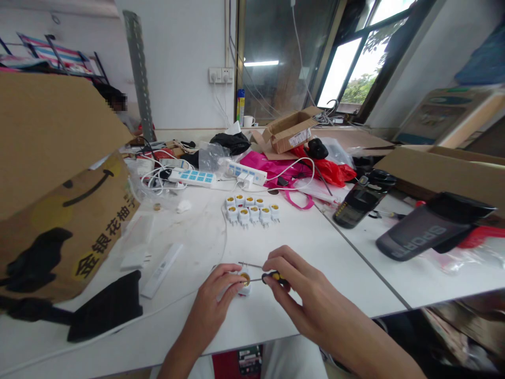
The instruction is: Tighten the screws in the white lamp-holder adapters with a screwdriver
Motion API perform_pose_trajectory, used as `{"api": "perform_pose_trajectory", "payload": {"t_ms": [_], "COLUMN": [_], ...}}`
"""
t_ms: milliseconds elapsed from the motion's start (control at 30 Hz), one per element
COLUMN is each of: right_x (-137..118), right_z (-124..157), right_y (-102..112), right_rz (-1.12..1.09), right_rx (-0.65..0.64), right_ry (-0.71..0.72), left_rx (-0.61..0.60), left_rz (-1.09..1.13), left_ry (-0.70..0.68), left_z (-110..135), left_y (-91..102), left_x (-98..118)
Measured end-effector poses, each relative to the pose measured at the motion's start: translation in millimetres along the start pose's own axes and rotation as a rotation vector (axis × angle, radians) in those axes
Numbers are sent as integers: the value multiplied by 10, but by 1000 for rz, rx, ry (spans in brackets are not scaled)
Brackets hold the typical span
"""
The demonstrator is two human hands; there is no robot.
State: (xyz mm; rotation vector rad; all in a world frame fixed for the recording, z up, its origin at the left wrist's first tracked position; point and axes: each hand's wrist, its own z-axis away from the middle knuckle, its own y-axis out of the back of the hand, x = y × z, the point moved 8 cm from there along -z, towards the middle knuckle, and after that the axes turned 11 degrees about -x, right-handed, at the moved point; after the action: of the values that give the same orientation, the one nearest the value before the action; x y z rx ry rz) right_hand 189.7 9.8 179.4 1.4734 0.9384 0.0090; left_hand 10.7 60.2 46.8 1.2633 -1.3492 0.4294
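Note:
My left hand [221, 289] grips a white plug-in lamp socket [245, 288] close to the table's front edge, its brass-coloured inside facing right. In my right hand [300, 284] is a screwdriver with a black and yellow handle [276, 277]. The driver's thin shaft points left and its tip reaches the socket's opening, by my left fingertips. Another thin metal rod [250, 264] sticks out leftward from my right fingers; what it belongs to is hidden. Farther back, several similar lamp sockets [254, 212] stand in two rows with their pins toward me.
Power strips [193, 177] and bags lie at the back. Two dark bottles [426, 231] are on the right. A large cardboard box [59, 184] stands at left, near a black flat object [106, 308]. A white cable [158, 307] crosses the table [189, 226].

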Motion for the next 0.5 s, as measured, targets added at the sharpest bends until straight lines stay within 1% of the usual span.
{"api": "perform_pose_trajectory", "payload": {"t_ms": [100, 300, 500], "right_x": [50, 136, 245], "right_z": [12, -13, -56], "right_y": [-19, -36, -115], "right_rz": [-53, -77, -80], "right_rx": [13, 22, -10], "right_ry": [-26, -25, -26], "left_rx": [0, 39, 6], "left_rz": [-18, -43, -53], "left_ry": [-13, -43, -28], "left_z": [-4, -8, -15], "left_y": [-2, 9, -64], "left_x": [11, -37, -125]}}
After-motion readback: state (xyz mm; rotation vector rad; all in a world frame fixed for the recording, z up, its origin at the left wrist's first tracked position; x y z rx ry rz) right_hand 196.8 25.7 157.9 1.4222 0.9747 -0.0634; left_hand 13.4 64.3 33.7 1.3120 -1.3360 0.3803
